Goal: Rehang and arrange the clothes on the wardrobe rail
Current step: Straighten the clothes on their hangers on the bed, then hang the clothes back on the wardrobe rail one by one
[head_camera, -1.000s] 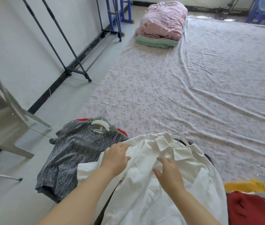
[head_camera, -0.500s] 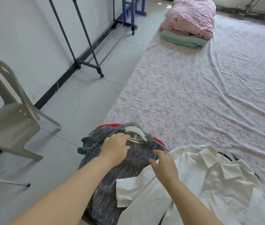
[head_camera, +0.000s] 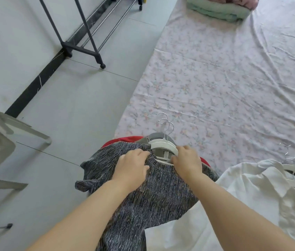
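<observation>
A grey striped top (head_camera: 154, 192) lies on a pile of clothes at the near edge of the floral sheet (head_camera: 224, 84), on a white hanger (head_camera: 163, 144) with a metal hook. My left hand (head_camera: 131, 164) grips the top's fabric at the left side of the neckline. My right hand (head_camera: 186, 160) holds the neckline and the hanger's right arm. Red (head_camera: 123, 139) and grey garments with their own hangers lie under the top. A white shirt (head_camera: 251, 201) on a hanger lies to the right. The black wardrobe rail stand (head_camera: 81, 38) stands by the wall at the upper left.
A grey plastic chair (head_camera: 0, 142) stands at the left on the tiled floor. Folded green bedding (head_camera: 217, 9) lies at the far end of the sheet. A thin metal leg with a rubber foot (head_camera: 7, 226) shows at the lower left.
The view swung left and down from the white shirt to the grey top. Both hands left the shirt and took hold of the grey top's neckline at the hanger.
</observation>
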Tool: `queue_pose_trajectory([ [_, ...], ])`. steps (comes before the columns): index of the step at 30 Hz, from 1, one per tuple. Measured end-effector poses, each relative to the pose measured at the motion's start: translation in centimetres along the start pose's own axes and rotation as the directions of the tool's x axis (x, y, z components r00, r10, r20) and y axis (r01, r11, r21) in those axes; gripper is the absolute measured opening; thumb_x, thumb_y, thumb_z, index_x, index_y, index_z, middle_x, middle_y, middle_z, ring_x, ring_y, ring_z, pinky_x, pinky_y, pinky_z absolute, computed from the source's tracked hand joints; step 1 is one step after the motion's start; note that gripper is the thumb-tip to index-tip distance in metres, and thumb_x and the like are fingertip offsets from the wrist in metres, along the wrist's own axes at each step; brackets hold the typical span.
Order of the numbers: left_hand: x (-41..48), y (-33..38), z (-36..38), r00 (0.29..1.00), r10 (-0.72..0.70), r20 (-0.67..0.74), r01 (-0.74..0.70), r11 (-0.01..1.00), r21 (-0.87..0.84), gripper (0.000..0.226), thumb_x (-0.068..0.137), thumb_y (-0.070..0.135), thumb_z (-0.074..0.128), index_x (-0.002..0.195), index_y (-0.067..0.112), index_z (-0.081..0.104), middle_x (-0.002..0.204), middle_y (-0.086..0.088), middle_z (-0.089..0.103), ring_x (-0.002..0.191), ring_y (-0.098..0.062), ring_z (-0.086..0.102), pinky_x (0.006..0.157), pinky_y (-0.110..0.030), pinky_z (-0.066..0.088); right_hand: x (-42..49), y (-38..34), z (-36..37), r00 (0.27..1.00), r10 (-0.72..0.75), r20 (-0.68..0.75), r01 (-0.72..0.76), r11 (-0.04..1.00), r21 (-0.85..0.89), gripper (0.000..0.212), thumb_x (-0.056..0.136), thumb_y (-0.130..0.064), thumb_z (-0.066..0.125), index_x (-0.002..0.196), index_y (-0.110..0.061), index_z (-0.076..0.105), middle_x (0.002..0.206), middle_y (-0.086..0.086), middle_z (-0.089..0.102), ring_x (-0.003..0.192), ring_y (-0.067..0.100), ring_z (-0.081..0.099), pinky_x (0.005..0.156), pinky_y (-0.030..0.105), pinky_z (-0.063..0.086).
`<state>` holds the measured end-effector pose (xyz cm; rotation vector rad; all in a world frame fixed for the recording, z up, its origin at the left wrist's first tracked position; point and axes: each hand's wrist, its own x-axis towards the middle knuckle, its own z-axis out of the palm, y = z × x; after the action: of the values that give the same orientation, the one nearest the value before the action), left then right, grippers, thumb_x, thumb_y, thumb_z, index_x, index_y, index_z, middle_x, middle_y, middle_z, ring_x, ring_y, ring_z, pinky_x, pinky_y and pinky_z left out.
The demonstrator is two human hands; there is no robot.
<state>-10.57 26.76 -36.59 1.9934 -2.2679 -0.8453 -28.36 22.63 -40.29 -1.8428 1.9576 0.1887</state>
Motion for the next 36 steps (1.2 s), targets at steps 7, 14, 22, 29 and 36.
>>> queue_pose_trajectory([
  [7, 2.7, -1.1, 2.0, 0.996, 0.026, -0.083, -0.028, 1.0, -0.014, 0.05, 0.093, 0.03, 0.048, 0.139, 0.02, 0.033, 0.139, 0.004, 0.039, 0.129, -0.015, 0.033, 0.109, -0.033, 0.023, 1.9, 0.7, 2.8, 0.985, -0.01, -0.174, -0.002, 0.998, -0.067, 0.018, 0.094, -0.023, 0.046, 0.103, -0.012, 0.058, 0.1, 0.008, 0.062, 0.092, 0.028, 0.055, 0.072, 0.033, 0.036],
  [14, 0.7, 0.3, -1.0, 0.981, 0.03, -0.193, -0.038, 0.998, -0.04, 0.051, 0.093, 0.032, 0.048, 0.141, 0.025, 0.031, 0.14, 0.005, 0.041, 0.133, -0.014, 0.03, 0.114, -0.035, 0.009, -4.9, 0.1, -0.7, 0.802, -0.148, -0.579, 0.284, 0.947, 0.151, 0.019, 0.071, -0.013, 0.067, 0.089, -0.014, 0.07, 0.062, 0.002, 0.065, 0.05, 0.023, 0.058, 0.048, 0.028, 0.045],
  [22, -9.2, 2.1, -7.5, 0.899, -0.027, -0.437, -0.091, 0.965, -0.245, 0.023, 0.079, 0.026, 0.058, 0.098, 0.025, 0.071, 0.078, 0.01, 0.071, 0.073, -0.015, 0.065, 0.073, -0.04, 0.051, -13.9, -3.1, -7.2, 0.838, -0.174, -0.518, 0.387, 0.858, 0.338, 0.036, 0.077, -0.016, 0.063, 0.111, -0.027, 0.068, 0.079, -0.004, 0.067, 0.067, 0.012, 0.059, 0.058, 0.021, 0.042],
  [29, -21.4, 4.4, -13.7, 0.686, -0.299, -0.663, -0.006, 0.909, -0.416, 0.022, 0.075, 0.035, 0.066, 0.097, 0.036, 0.07, 0.074, 0.032, 0.066, 0.071, 0.007, 0.059, 0.067, -0.016, 0.045, -20.6, -6.6, -13.4, 0.699, -0.509, -0.503, 0.678, 0.694, 0.24, 0.058, 0.078, -0.01, 0.072, 0.12, -0.044, 0.053, 0.09, -0.014, 0.064, 0.073, 0.015, 0.061, 0.061, 0.024, 0.046],
  [36, -37.7, 5.1, -18.3, 0.33, -0.531, -0.78, 0.107, 0.842, -0.528, 0.034, 0.072, 0.008, 0.076, 0.099, 0.028, 0.07, 0.074, 0.045, 0.057, 0.078, 0.012, 0.062, 0.073, -0.001, 0.044, -28.3, -14.5, -19.6, 0.181, -0.852, -0.491, 0.956, 0.271, -0.117, 0.044, 0.08, -0.032, 0.043, 0.124, -0.033, 0.048, 0.072, -0.012, 0.063, 0.062, 0.005, 0.055, 0.058, 0.024, 0.048],
])
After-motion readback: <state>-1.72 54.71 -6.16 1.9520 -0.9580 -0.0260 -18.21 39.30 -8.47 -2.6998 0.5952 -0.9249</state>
